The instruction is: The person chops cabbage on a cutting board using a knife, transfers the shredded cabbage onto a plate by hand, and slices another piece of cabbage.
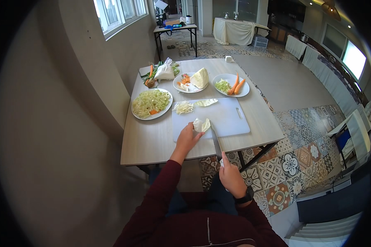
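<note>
My left hand (pixel 188 138) holds a folded cabbage leaf (pixel 202 125) on the white cutting board (pixel 231 119), fingers and thumb at its left and lower edges. In my right hand (pixel 231 175) is the handle of a knife (pixel 217 142); its blade points away from me, with the tip beside the leaf's right edge. Shredded cabbage (pixel 184 108) lies at the board's upper left, and another piece of cabbage leaf (pixel 206 102) rests near the far edge.
Behind the board, one plate (pixel 178 87) bears a cabbage wedge and chopped pieces, another (pixel 244 91) carrots and shreds. A plate of shredded vegetables (pixel 151 103) stands left. A filled plastic bag (pixel 165 71) lies by more vegetables at the far left.
</note>
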Available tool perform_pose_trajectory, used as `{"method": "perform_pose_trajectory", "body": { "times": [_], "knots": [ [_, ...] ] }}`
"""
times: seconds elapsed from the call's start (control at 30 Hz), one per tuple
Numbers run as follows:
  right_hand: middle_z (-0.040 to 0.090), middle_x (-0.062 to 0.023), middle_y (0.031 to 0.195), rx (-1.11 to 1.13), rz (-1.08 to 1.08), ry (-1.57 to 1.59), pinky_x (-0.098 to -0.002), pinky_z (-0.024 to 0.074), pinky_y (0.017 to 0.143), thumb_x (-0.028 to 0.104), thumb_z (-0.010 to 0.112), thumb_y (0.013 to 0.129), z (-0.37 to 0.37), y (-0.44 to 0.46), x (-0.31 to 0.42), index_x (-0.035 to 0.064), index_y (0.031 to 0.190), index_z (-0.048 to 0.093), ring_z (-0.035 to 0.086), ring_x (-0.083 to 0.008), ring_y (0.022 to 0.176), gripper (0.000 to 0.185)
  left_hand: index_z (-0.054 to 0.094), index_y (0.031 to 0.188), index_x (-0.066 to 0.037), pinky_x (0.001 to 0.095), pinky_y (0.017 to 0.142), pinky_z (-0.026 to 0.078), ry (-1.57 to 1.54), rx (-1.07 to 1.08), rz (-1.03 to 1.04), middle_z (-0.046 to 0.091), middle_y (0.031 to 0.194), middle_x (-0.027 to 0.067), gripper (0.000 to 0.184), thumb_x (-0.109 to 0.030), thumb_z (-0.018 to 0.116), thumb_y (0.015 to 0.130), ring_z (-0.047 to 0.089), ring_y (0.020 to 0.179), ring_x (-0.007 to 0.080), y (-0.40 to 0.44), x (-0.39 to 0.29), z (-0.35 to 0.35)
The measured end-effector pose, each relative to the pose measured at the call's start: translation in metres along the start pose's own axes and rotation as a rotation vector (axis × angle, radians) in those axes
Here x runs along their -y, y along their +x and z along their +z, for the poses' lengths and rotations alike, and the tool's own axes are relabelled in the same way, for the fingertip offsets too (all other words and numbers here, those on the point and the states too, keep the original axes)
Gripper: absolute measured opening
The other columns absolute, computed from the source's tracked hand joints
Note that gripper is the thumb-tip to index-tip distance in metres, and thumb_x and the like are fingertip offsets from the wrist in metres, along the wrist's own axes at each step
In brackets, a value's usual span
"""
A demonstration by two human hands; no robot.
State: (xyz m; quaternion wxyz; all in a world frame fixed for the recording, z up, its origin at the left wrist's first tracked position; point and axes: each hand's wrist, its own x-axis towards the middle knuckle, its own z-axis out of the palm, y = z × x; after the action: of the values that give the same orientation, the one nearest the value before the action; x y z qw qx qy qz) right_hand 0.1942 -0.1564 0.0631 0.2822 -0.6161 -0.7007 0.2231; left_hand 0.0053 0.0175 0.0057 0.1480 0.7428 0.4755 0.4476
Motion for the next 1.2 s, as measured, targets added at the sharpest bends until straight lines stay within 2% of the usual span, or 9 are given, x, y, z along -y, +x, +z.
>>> {"method": "perform_pose_trajectory", "body": {
  "times": [0.3, 0.5, 0.6, 0.8, 0.9, 1.2],
  "knots": [
    [0.062, -0.0286, 0.088, -0.064, -0.024, -0.074, -0.0522, 0.0514, 0.068, 0.005, 0.053, 0.088, 0.013, -0.020, -0.004, -0.0047, 0.146, 0.033, 0.062, -0.0452, 0.076, 0.062, 0.050, 0.105, 0.002, 0.0462, 0.075, 0.048, 0.016, 0.008, -0.009, 0.063, 0.092, 0.0220, 0.049, -0.032, 0.077, 0.083, 0.060, 0.089, 0.0409, 0.000, 0.000, 0.000],
    [0.059, -0.0236, 0.085, -0.059, -0.033, -0.214, -0.0487, 0.0528, 0.064, 0.005, 0.053, 0.088, 0.010, -0.022, 0.000, -0.0022, 0.147, 0.033, 0.062, -0.0408, 0.071, 0.063, 0.050, 0.105, 0.002, 0.0461, 0.075, 0.048, 0.035, 0.018, -0.003, 0.063, 0.092, 0.0220, 0.049, -0.032, 0.077, 0.083, 0.060, 0.089, 0.0407, 0.001, 0.001, 0.000],
    [0.059, -0.0222, 0.083, -0.036, -0.004, -0.236, -0.0496, 0.0506, 0.066, 0.007, 0.054, 0.090, 0.007, -0.020, 0.003, 0.0002, 0.147, 0.035, 0.061, -0.0409, 0.073, 0.061, 0.050, 0.105, 0.002, 0.0460, 0.075, 0.048, 0.031, 0.025, -0.013, 0.063, 0.092, 0.0222, 0.049, -0.033, 0.077, 0.083, 0.060, 0.089, 0.0407, 0.000, 0.000, -0.001],
    [0.059, -0.0249, 0.091, 0.040, 0.012, -0.310, -0.0470, 0.0542, 0.064, 0.004, 0.052, 0.087, 0.004, -0.015, 0.010, -0.0021, 0.149, 0.030, 0.065, -0.0405, 0.074, 0.066, 0.050, 0.107, 0.003, 0.0460, 0.076, 0.048, 0.044, 0.037, -0.015, 0.063, 0.092, 0.0223, 0.051, -0.034, 0.076, 0.083, 0.060, 0.089, 0.0404, 0.000, -0.001, -0.001],
    [0.058, -0.0225, 0.086, 0.000, 0.041, -0.287, -0.0492, 0.0522, 0.065, 0.008, 0.050, 0.090, 0.009, -0.012, 0.015, 0.0001, 0.148, 0.034, 0.062, -0.0404, 0.071, 0.061, 0.051, 0.108, 0.003, 0.0460, 0.076, 0.048, 0.044, 0.040, -0.015, 0.063, 0.092, 0.0224, 0.051, -0.034, 0.076, 0.083, 0.061, 0.089, 0.0404, 0.000, 0.001, -0.001],
    [0.061, -0.0226, 0.083, 0.039, 0.045, -0.290, -0.0493, 0.0526, 0.065, 0.009, 0.050, 0.090, 0.007, 0.004, 0.023, -0.0027, 0.146, 0.036, 0.063, -0.0410, 0.070, 0.058, 0.051, 0.108, 0.003, 0.0459, 0.075, 0.048, 0.035, 0.026, 0.017, 0.063, 0.092, 0.0221, 0.050, -0.033, 0.077, 0.083, 0.060, 0.088, 0.0403, 0.000, 0.001, 0.000]
  ]
}}
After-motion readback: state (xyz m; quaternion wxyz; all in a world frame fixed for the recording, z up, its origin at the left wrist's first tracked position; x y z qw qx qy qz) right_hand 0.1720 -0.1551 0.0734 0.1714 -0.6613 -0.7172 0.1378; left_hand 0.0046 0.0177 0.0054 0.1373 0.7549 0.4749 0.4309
